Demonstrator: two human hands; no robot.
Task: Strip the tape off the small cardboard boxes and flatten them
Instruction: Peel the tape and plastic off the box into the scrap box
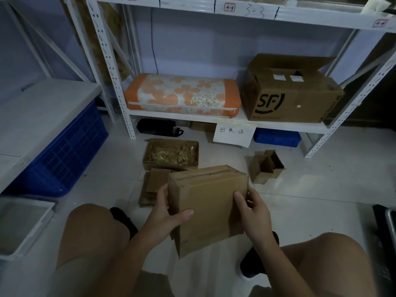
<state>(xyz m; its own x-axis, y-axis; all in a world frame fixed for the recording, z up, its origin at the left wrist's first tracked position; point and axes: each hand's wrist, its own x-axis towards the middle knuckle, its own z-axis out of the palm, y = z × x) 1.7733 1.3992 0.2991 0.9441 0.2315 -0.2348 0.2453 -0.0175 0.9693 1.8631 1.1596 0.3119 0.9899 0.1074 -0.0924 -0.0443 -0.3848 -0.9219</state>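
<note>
Gripping its sides, both hands, left hand (169,213) and right hand (254,213), clamp a plain brown cardboard box (207,202).

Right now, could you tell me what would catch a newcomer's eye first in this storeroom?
First, the cardboard box held low in the centre, the left hand gripping its left edge and the right hand its right edge. Behind it, on the lowest shelf, lie an orange flowered cushion and, to its right, a large open SF carton. A blue crate sits on the floor at left.
</note>
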